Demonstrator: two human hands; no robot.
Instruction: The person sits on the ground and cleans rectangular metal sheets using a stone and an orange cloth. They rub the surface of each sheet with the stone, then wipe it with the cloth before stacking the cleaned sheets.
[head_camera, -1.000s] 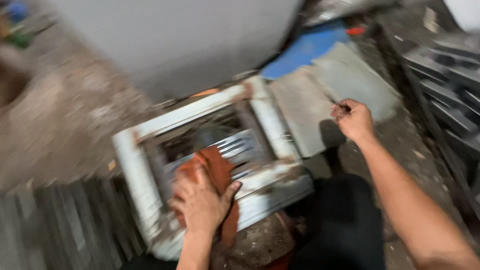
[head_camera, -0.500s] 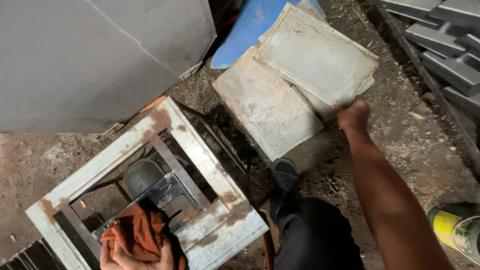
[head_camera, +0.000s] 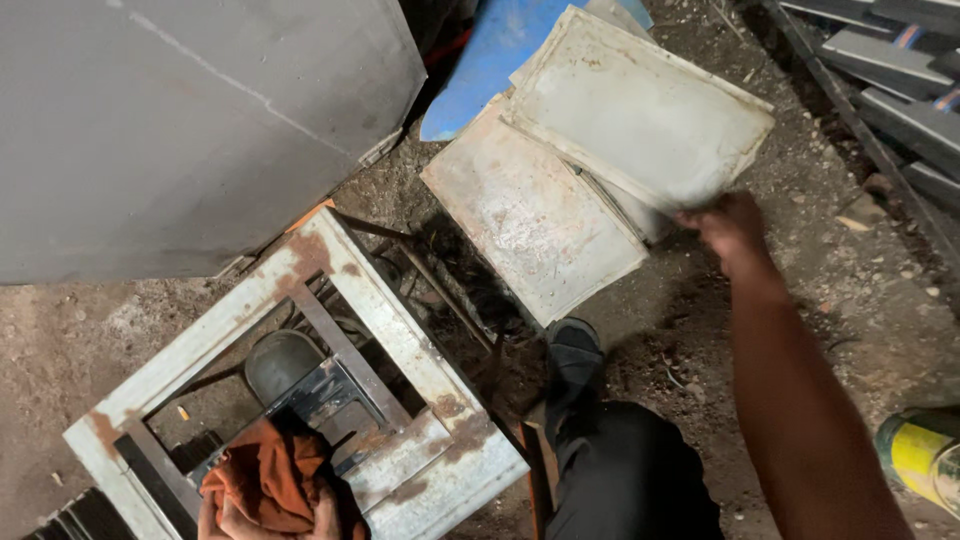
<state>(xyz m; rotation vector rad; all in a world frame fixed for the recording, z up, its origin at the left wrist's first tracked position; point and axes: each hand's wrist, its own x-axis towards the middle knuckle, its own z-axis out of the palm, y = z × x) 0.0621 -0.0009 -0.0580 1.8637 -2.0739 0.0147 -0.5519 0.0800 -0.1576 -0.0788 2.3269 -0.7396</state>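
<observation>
Change: over the last second our view has swung from the rusty frame (head_camera: 300, 380) up toward the stacked panels, and our right arm has stretched out from beside the frame to the top panel's edge. Left hand has stayed low on the rag throughout.
Meaning: we judge attention has gone from wiping the frame to handling a panel.
Left hand (head_camera: 265, 515): at the bottom edge of view, only partly visible, fingers curled and bunched around the orange rag (head_camera: 265, 475); rag pressed on the dark grille (head_camera: 320, 395) inside the frame.
Frame: white, rust-stained, lying tilted on the dirt floor (head_camera: 840, 300), near our dark shoe (head_camera: 572, 360).
Lower panel (head_camera: 530, 225): flat on the ground, just beside the frame's upper corner.
Top panel (head_camera: 640, 105): overlapping the lower one, a blue sheet (head_camera: 480, 60) beneath.
Right hand (head_camera: 730, 228): blurred, closed on the top panel's near edge; whether it pinches or only touches, we cannot tell.
</observation>
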